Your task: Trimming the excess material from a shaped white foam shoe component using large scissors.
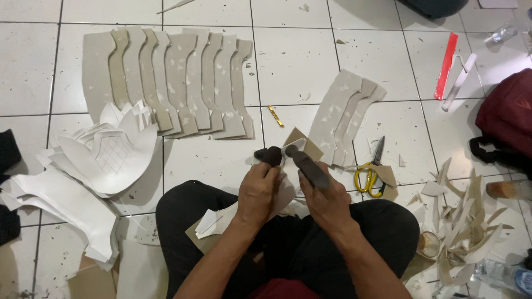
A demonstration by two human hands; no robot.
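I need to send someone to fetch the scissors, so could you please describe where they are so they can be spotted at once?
Start at the person's right hand and look just to its right on the tiled floor. The scissors lie there, beside the small fan of three grey cut pieces. They alone have yellow loop handles; the red strip farther off is flat and straight.

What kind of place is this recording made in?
Probably an informal craft workspace on a tiled floor rather than a bench. A row of cut grey foam pieces lies fanned out, yellow-handled scissors sit nearby, and offcut scraps pile up on the right.
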